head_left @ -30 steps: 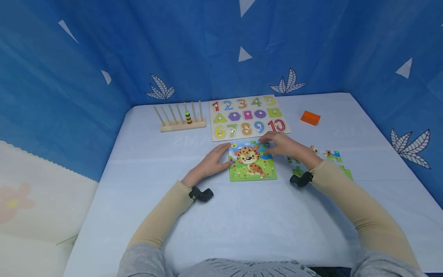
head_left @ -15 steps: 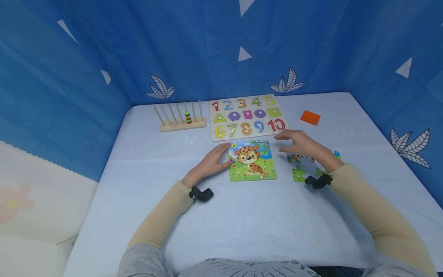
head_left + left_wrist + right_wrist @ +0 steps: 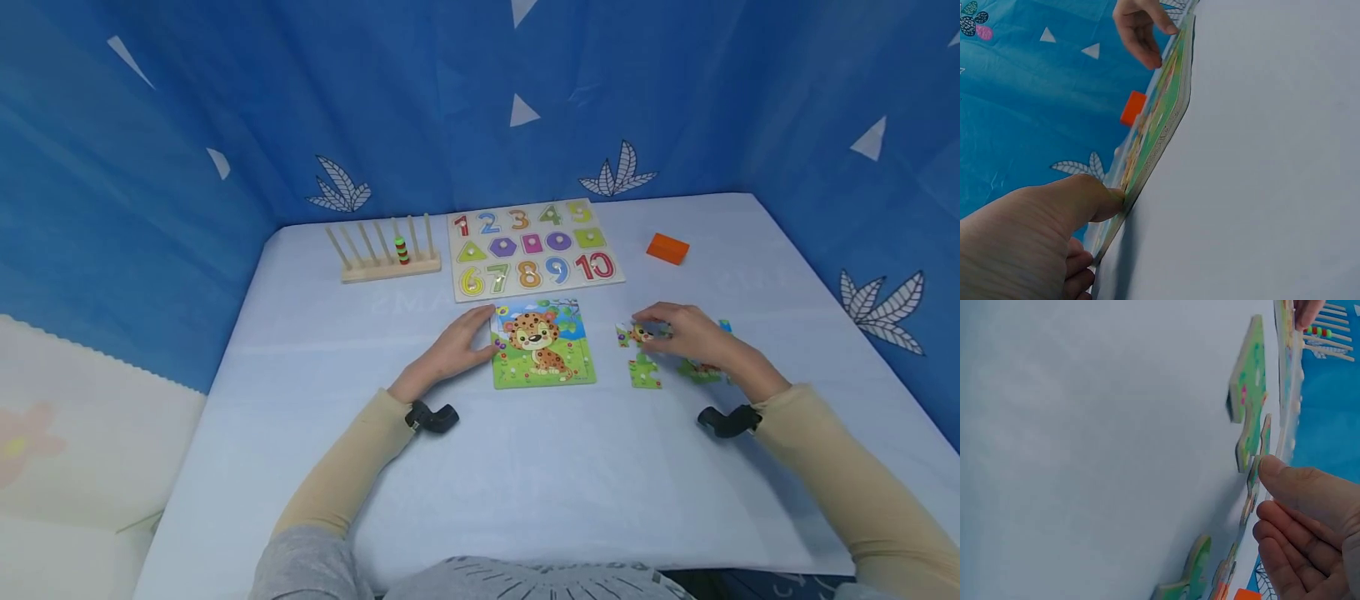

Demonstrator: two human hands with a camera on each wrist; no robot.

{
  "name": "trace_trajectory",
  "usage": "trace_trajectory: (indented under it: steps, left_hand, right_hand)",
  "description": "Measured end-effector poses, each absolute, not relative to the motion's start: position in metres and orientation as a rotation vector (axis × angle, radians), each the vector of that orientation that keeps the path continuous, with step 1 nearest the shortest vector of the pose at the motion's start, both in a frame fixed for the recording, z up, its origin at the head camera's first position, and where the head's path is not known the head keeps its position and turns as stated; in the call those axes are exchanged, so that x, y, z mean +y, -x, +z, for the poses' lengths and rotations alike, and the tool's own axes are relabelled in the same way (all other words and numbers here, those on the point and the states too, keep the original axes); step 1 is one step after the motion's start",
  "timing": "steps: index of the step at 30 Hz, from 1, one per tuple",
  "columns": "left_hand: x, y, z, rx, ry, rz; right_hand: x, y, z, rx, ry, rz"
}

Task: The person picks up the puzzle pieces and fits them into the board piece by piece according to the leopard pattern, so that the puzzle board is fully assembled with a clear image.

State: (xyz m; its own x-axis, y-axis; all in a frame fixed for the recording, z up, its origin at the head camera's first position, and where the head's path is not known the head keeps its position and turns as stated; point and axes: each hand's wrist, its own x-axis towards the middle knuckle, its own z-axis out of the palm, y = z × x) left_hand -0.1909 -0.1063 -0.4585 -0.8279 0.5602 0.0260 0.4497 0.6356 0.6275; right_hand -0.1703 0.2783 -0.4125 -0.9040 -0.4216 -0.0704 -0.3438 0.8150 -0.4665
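A square jigsaw puzzle (image 3: 543, 343) with a leopard cub picture lies flat near the table's middle. My left hand (image 3: 453, 346) rests at its left edge. In the left wrist view, the thumb (image 3: 1094, 200) lies on the puzzle's rim and the other fingers are lower down by its corner. To the right, my right hand (image 3: 690, 333) is over loose jigsaw pieces, thumb and forefinger apart on either side of a small spotted piece (image 3: 640, 333). The right wrist view has the thumb tip (image 3: 1272, 465) right at one piece. A green piece (image 3: 645, 372) lies nearer me; others are partly hidden under the hand.
Behind the puzzle lies a number and shape board (image 3: 536, 250). A wooden peg rack (image 3: 392, 268) with a few green and red rings stands at the back left. An orange block (image 3: 667, 248) sits at the back right. Blue cloth (image 3: 480, 108) hangs behind the table.
My right hand has moved right, from the puzzle's upper right corner to the loose pieces. The left hand has stayed at the puzzle's left edge. The head view has shifted slightly.
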Motion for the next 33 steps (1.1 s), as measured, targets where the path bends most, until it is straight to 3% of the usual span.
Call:
trace_trajectory:
  steps: [16, 33]
  left_hand:
    - [-0.110, 0.192, -0.456, 2.687, -0.839, 0.963]
    - [-0.109, 0.191, -0.460, 2.680, -0.870, 0.957]
  right_hand:
    - [0.271, 0.179, -0.412, 2.845, 0.633, -0.690]
    - [0.137, 0.191, -0.409, 2.698, 1.082, -0.762]
